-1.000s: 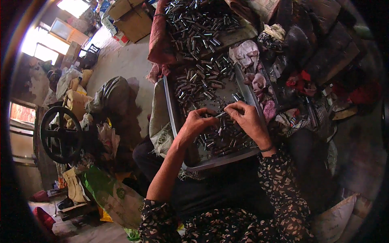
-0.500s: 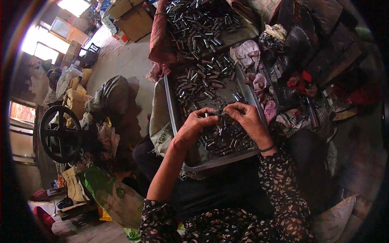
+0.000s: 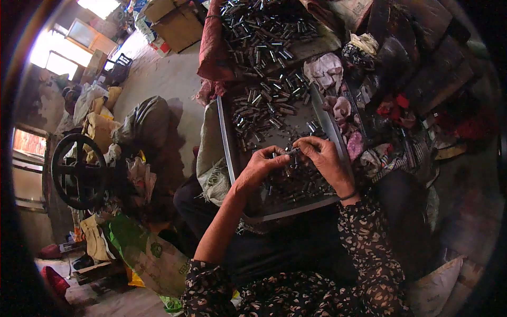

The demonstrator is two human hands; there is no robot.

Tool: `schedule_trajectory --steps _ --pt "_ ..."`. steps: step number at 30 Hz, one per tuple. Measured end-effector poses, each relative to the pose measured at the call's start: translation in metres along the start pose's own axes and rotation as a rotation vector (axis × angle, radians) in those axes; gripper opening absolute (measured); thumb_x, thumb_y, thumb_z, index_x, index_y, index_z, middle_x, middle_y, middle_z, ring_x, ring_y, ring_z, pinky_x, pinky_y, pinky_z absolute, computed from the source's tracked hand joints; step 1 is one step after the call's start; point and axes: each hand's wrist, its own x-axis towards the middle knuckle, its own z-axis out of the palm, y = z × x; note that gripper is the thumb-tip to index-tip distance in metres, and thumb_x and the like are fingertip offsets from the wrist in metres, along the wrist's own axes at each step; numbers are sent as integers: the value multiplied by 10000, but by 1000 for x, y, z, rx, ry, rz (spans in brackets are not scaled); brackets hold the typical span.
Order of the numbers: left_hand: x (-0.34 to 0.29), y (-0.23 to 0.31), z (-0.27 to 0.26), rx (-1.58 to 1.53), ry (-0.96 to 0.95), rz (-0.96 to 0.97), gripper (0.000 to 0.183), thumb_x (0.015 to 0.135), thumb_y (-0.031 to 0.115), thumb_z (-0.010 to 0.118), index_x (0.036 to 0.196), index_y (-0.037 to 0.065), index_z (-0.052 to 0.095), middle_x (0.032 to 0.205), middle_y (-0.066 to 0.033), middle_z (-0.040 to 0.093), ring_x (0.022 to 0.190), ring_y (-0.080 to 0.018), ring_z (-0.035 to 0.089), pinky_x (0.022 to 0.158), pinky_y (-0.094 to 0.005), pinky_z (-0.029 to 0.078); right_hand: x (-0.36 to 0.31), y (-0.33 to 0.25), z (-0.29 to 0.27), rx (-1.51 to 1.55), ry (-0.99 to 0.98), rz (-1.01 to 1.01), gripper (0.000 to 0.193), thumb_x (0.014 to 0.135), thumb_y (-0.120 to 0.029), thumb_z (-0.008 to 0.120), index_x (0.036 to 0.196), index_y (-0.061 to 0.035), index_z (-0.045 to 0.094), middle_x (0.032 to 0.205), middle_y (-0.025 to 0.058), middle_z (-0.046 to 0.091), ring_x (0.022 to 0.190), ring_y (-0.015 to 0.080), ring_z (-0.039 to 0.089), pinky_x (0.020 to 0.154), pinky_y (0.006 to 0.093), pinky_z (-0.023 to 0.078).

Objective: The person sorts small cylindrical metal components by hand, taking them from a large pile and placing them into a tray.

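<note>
My left hand (image 3: 262,165) and my right hand (image 3: 324,160) meet above a grey metal tray (image 3: 227,141). The fingertips of both are closed on one small metal cylinder (image 3: 292,151), partly covered by the fingers; its exact kind does not show. Loose short metal cylinders (image 3: 259,100), some shiny and some dark, lie in the tray below and beyond my hands. A dark band circles my right wrist.
More metal cylinders (image 3: 264,31) are heaped beyond the tray, beside a red cloth (image 3: 214,58). Rags (image 3: 324,71) line the right side. At left stand a black handwheel (image 3: 79,171) and a grey sack (image 3: 143,122). Cardboard boxes (image 3: 177,26) sit far back.
The fingers have shifted around the small cylinder, and more of it shows between them now. My right hand's fingers are a little more raised. The view has moved slightly.
</note>
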Motion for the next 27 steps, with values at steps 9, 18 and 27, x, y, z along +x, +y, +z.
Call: schedule_trajectory --steps 9,18,27 --pt "-3 4 -4 -35 -13 34 213 791 222 657 875 43 578 735 -10 585 630 -69 540 536 -209 455 1 5 3 -133 -17 -186 233 855 -225 580 891 -4 642 805 34 630 749 79 556 665 225 429" --pt "-3 -4 0 41 47 68 197 802 178 644 919 21 616 700 0 589 626 -53 530 518 -206 455 -1 10 6 -264 46 -203 195 839 -197 590 866 -9 634 782 81 612 713 166 586 641 259 435" --pt "-6 -4 3 71 33 6 219 801 217 644 916 32 623 722 7 600 637 -49 523 600 -206 432 -3 11 8 -232 16 -332 167 824 -174 604 872 -17 634 787 77 605 724 181 595 639 271 440"
